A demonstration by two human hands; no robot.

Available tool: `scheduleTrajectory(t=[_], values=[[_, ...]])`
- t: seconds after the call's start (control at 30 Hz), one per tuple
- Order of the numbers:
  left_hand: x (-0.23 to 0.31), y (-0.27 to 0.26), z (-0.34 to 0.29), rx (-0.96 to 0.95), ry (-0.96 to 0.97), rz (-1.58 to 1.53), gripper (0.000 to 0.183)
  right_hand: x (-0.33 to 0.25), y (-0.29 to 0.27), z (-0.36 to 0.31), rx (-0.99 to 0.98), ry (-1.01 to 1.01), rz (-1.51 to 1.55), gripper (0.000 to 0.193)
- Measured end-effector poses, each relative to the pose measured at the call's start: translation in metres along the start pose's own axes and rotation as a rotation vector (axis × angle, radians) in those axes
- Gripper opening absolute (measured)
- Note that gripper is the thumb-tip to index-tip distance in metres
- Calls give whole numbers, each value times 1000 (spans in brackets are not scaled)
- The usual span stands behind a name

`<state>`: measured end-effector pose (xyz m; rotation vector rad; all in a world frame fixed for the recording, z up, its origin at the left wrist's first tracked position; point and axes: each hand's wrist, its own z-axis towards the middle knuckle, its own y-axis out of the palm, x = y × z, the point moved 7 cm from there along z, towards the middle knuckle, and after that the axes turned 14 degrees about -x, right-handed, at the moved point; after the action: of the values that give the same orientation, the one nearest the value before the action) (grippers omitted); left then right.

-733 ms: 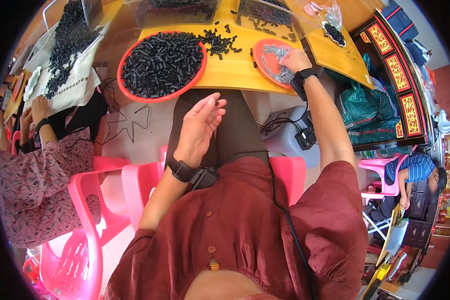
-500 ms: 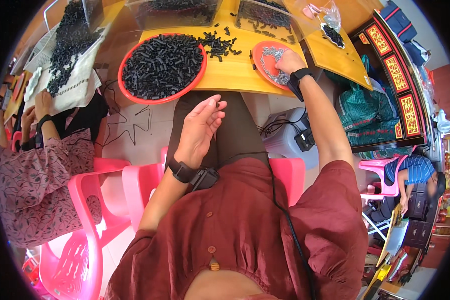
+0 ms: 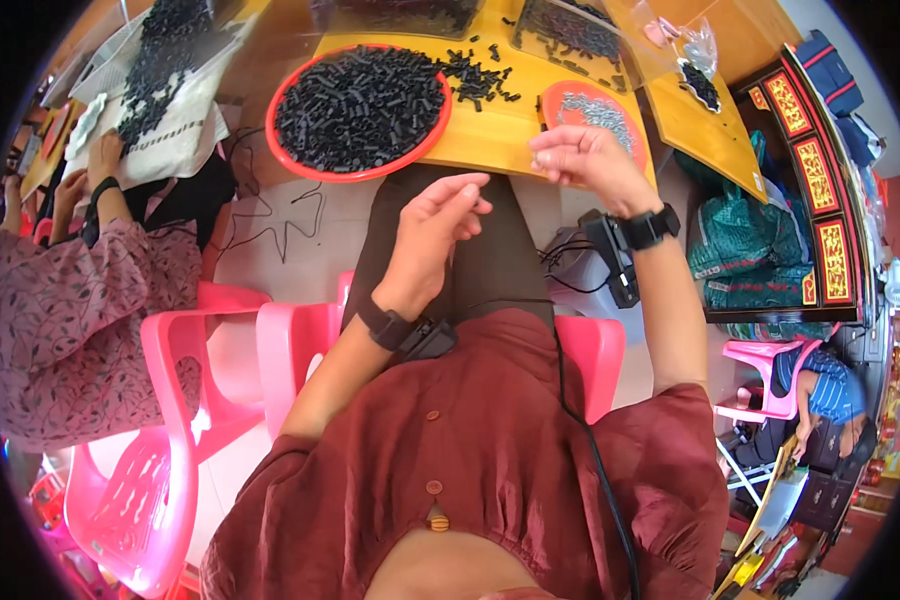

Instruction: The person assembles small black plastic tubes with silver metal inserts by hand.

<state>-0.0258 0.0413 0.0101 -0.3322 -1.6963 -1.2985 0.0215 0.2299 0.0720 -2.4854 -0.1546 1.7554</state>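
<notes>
My left hand (image 3: 438, 238) is raised over my lap, palm inward, with thumb and fingers closed. A small dark piece showed between its fingertips half a second ago; the fingers now hide it. Just above the table's front edge, my right hand (image 3: 595, 168) is pinched beside a red plate (image 3: 550, 104). Whatever it holds is too small to make out. Small silvery metal parts (image 3: 598, 112) lie on that plate. Left of it, a round red tray (image 3: 358, 177) is heaped with short black tube-like parts (image 3: 360, 110). More loose black parts (image 3: 478, 78) lie on the yellow table (image 3: 490, 140).
Clear bins (image 3: 570, 35) of black parts stand at the back. At left, a person's hands (image 3: 100, 160) work near a white cloth (image 3: 185, 130) with black parts. A pink chair (image 3: 135, 480) is at my left. Green sacks (image 3: 745, 225) and a dark cabinet (image 3: 820, 190) stand right.
My right hand has lifted off the silvery parts and come back toward my left hand, its fingers pinched. My left hand has turned slightly, hiding the dark piece. The view has shifted a little.
</notes>
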Motion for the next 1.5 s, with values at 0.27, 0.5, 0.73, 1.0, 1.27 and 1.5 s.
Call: scheduleTrajectory(t=[0.27, 0.5, 0.73, 1.0, 1.27, 1.5], values=[[16, 20, -1, -48, 97, 408, 18, -15, 60, -6, -195, -40, -48, 26], [19, 18, -2, 21, 180, 433, 12, -21, 69, -11, -156, -110, -7, 28], [12, 11, -3, 78, 182, 407, 11, -33, 79, -25, 191, -299, -390, 27], [-3, -8, 1, 71, 24, -85, 13, -31, 42, -27, 478, -310, -870, 20], [-14, 7, 1, -121, -142, -368, 16, -28, 6, -19, 436, -390, -673, 19], [-10, 11, 2, -165, -120, -391, 14, -50, 77, -23, 189, -419, -608, 12]])
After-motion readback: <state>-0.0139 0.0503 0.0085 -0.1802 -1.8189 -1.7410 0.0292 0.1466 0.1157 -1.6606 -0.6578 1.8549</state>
